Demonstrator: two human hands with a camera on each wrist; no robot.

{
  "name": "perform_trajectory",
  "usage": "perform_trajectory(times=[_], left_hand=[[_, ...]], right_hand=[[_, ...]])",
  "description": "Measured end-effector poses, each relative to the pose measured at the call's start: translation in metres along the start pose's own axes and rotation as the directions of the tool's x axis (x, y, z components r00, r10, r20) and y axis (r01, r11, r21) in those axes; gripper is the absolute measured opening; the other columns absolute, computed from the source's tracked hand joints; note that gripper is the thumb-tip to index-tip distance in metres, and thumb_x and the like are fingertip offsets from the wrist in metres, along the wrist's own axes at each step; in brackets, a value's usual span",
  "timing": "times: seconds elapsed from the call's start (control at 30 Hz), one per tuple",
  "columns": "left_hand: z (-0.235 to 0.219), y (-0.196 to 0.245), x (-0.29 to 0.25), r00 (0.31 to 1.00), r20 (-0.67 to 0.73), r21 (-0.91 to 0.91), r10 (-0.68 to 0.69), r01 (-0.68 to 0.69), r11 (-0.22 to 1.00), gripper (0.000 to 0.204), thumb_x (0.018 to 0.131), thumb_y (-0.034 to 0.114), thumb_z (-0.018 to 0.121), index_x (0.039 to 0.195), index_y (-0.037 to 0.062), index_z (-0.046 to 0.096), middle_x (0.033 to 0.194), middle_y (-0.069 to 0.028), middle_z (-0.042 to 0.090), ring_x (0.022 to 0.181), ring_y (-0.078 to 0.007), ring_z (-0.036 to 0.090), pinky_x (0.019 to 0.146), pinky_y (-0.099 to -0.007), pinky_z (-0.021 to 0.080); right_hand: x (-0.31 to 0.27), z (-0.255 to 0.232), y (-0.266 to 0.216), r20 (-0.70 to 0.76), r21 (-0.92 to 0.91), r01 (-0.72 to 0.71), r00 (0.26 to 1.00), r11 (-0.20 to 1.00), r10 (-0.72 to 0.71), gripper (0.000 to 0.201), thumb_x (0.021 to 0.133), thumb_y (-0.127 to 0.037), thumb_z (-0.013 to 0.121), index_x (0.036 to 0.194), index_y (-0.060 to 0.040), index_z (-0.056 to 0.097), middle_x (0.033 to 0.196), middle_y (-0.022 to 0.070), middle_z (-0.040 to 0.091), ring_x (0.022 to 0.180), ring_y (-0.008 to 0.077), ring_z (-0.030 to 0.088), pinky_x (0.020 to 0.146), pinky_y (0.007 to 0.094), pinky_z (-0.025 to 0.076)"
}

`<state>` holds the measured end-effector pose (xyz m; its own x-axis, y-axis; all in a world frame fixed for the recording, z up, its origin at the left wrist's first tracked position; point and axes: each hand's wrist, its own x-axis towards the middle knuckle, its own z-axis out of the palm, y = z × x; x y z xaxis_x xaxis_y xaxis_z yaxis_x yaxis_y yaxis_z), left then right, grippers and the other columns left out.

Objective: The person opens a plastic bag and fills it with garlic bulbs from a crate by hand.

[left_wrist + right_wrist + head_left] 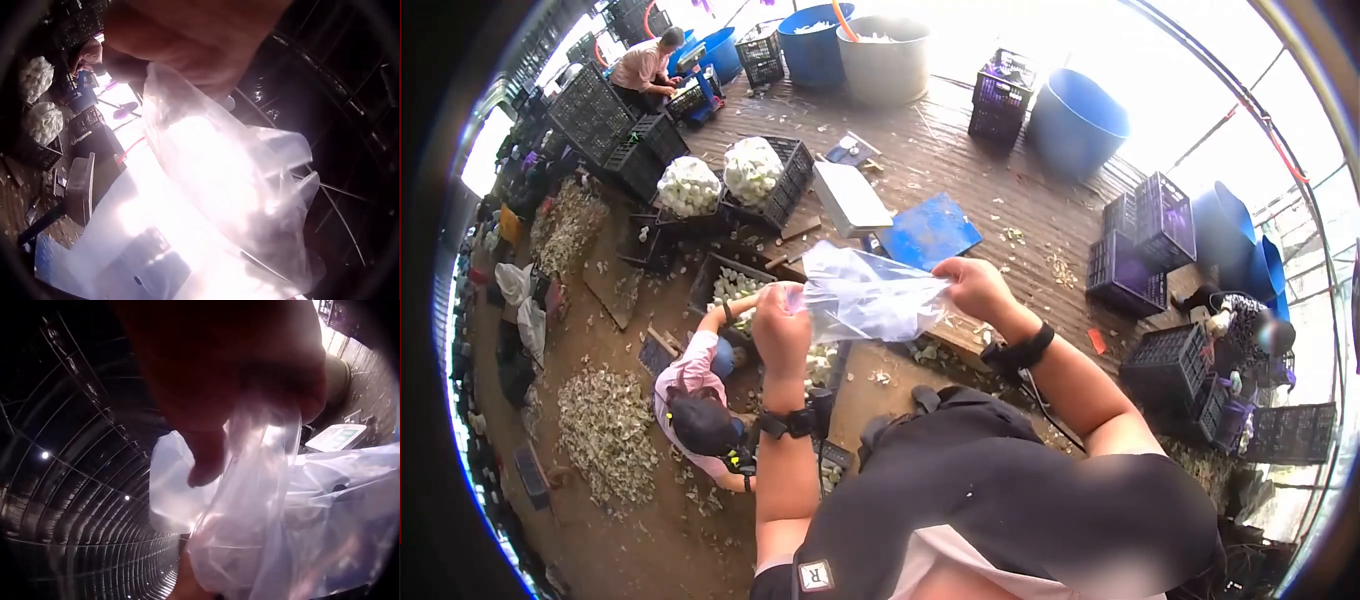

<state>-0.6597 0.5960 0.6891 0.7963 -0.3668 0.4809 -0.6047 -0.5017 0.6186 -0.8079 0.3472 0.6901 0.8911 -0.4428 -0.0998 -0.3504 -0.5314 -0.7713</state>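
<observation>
A clear plastic bag (870, 295) is stretched between both hands in the head view. The left hand (784, 325) grips its left end with curled fingers. At the other end the right hand (985, 292) pinches the plastic. In the left wrist view the bag (206, 169) hangs below the left hand (187, 40), whose fingertips are hidden. From the right wrist, the right hand (231, 369) holds gathered folds of the bag (250, 512) between thumb and fingers.
A person in pink (692, 400) crouches just left, beside crates of white pieces. White-filled bags (752, 172) stand in a black crate. A white box (852, 199) and blue board (930, 232) lie ahead. Another person (1250, 330) sits right, near stacked crates (1165, 222).
</observation>
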Motion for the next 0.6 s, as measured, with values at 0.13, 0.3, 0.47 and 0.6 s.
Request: perform_trajectory(times=[0.13,0.3,0.47,0.6], left_hand=[[-0.002,-0.019,-0.001,0.993,-0.112,0.138,0.030,-0.014,0.990,0.016,0.073,-0.001,0.059,0.087,0.0069,0.061,0.086,-0.0136,0.060,0.084,-0.0356,0.058,0.075,-0.0432,0.046],[0.003,-0.086,-0.009,0.815,-0.107,-0.459,-0.569,0.468,0.756,0.012,0.087,0.002,0.054,0.098,0.0041,0.057,0.094,-0.0074,0.063,0.087,-0.0241,0.061,0.076,-0.0397,0.050],[0.032,-0.078,-0.024,0.460,0.575,-0.791,-0.676,0.524,-0.316,0.019,0.096,0.019,0.044,0.106,0.0067,0.055,0.089,-0.0048,0.060,0.073,-0.0185,0.059,0.062,-0.0325,0.050],[0.053,-0.081,-0.049,0.605,0.050,-0.578,-0.795,0.666,0.470,0.026,0.090,0.023,0.055,0.102,0.0001,0.054,0.092,-0.0084,0.059,0.081,-0.0194,0.056,0.074,-0.0330,0.047]], right_hand=[[0.003,-0.014,0.035,-0.182,-0.171,0.068,0.978,0.983,-0.099,0.025,0.074,-0.010,0.053,0.093,-0.0089,0.069,0.090,0.0160,0.067,0.087,0.0330,0.063,0.078,0.0387,0.050],[-0.002,-0.029,0.087,-0.310,-0.350,0.060,0.934,0.935,-0.176,0.019,0.081,-0.017,0.054,0.089,-0.0074,0.068,0.077,0.0145,0.067,0.070,0.0301,0.064,0.064,0.0357,0.050],[0.024,-0.023,0.128,0.463,0.366,-0.559,0.803,0.744,0.376,0.057,0.082,-0.013,0.066,0.134,-0.0090,0.041,0.105,0.0116,0.059,0.085,0.0185,0.060,0.068,0.0307,0.051],[0.026,-0.041,0.067,0.621,0.347,0.020,0.744,0.938,-0.246,0.118,0.062,-0.020,0.086,0.149,-0.0089,0.007,0.152,0.0193,0.017,0.140,0.0281,0.018,0.114,0.0404,0.018]])
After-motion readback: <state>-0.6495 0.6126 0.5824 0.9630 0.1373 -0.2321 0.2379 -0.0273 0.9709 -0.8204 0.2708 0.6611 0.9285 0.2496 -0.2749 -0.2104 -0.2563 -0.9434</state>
